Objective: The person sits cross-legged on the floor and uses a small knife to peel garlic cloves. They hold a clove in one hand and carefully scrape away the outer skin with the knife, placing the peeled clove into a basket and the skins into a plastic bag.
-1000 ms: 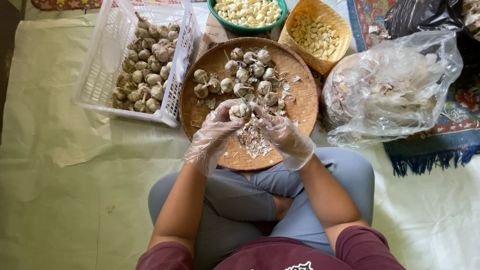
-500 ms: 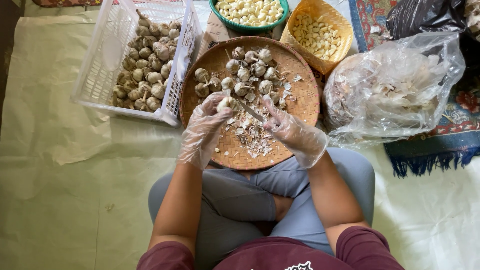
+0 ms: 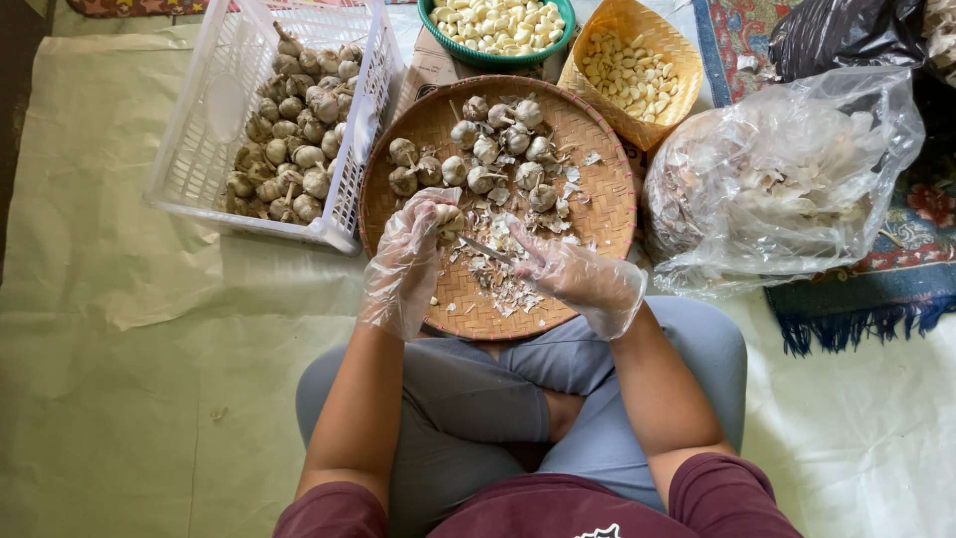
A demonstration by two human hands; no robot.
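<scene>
Both my hands wear loose clear plastic gloves over a round woven tray [image 3: 597, 204] on my lap. My left hand [image 3: 410, 257] grips a garlic bulb [image 3: 447, 215]. My right hand [image 3: 573, 274] holds a small knife [image 3: 485, 251] whose blade points left toward the bulb. Several whole garlic bulbs [image 3: 488, 149] lie on the far half of the tray. A heap of papery peels [image 3: 503, 284] lies below my hands.
A white plastic crate [image 3: 199, 149] of garlic bulbs stands at the left. A green bowl [image 3: 498, 25] and a yellow woven basket [image 3: 632, 70] hold peeled cloves. A clear bag of skins [image 3: 777, 189] sits right, on a patterned rug [image 3: 876, 289]. A pale green sheet [image 3: 119, 349] covers the floor.
My hands have drawn slightly apart over the tray, the left hand with the bulb going left and the right hand with the knife going right.
</scene>
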